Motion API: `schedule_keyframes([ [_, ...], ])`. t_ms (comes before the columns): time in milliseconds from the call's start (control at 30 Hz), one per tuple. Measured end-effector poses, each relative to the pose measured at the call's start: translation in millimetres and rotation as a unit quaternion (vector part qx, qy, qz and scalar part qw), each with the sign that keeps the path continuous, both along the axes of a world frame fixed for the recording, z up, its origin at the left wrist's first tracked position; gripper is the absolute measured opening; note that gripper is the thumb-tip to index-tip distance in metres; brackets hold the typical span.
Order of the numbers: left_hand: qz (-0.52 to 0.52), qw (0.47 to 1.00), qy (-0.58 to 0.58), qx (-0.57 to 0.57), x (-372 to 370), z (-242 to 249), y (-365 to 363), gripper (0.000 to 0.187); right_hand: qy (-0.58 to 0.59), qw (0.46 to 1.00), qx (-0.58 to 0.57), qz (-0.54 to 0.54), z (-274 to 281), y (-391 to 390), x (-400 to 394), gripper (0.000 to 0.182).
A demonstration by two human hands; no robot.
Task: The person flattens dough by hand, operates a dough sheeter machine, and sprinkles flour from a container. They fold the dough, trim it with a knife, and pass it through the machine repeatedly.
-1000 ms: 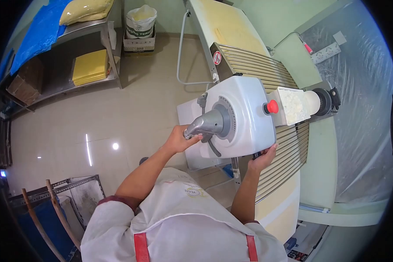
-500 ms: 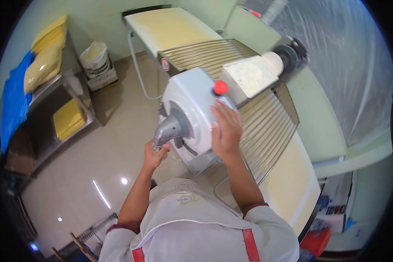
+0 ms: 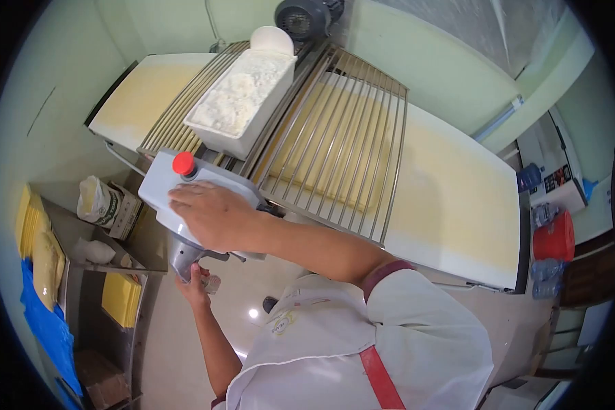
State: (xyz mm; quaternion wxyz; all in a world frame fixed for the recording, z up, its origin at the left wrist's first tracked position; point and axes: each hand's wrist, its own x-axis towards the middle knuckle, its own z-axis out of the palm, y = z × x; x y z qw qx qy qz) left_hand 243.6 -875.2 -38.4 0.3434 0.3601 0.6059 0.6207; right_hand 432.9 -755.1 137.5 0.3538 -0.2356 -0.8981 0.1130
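Note:
My left hand [image 3: 195, 285] is closed around the lower end of the grey lever [image 3: 182, 256] on the machine's side. My right hand [image 3: 215, 213] lies flat on the white machine housing [image 3: 158, 186], just below the red button [image 3: 184, 163], fingers extended. Behind the housing, a white tub [image 3: 242, 99] of white powder rests across the machine between two wire guards. Under the right wire guard [image 3: 389, 164], a pale yellow dough slab [image 3: 321, 147] lies on the belt.
A dusted belt [image 3: 458, 198] extends right and another [image 3: 140, 96] left. A dark motor [image 3: 304, 19] stands behind the tub. Yellow packs [image 3: 121, 299] sit on a metal shelf at the left, near a white sack [image 3: 97, 201]. A red bucket [image 3: 553, 237] is at the far right.
The view has swung toward the right belt, bringing the dough slab into sight. My right hand has shifted from the housing's side onto its top. My left hand remains at the lever.

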Motion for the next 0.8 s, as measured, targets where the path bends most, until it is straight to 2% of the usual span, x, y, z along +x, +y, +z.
schedule_keyframes([
  [67, 0.003, 1.000, 0.000, -0.002, -1, -1, -1, 0.040, -0.048, 0.998, -0.030, 0.027, 8, 3, -2, 0.037],
  [400, 0.012, 1.000, -0.015, 0.009, 6, 9, -2, 0.032, -0.068, 0.996, 0.047, 0.026, -4, 46, -67, 0.030],
  [467, 0.014, 0.999, -0.033, -0.014, 3, 3, -3, 0.035, -0.166, 0.984, -0.036, 0.056, 5, 61, -82, 0.029],
  [533, -0.004, 0.997, 0.050, -0.066, -4, 3, -6, 0.040, -0.188, 0.982, -0.009, 0.019, 2, 71, -101, 0.024],
  [567, -0.021, 0.996, 0.038, -0.076, -5, 6, -6, 0.041, -0.288, 0.957, 0.029, 0.008, 12, 73, -107, 0.030],
  [600, -0.042, 0.998, 0.003, -0.052, -8, -1, -7, 0.039, -0.258, 0.966, -0.006, -0.023, 9, 76, -114, 0.032],
  [667, -0.070, 0.993, -0.093, 0.011, -3, -10, -10, 0.034, -0.327, 0.944, -0.017, -0.034, 4, 97, -131, 0.038],
  [800, -0.040, 0.995, -0.083, -0.045, 3, -11, -13, 0.033, -0.472, 0.864, -0.137, -0.111, 34, 106, -162, 0.053],
])
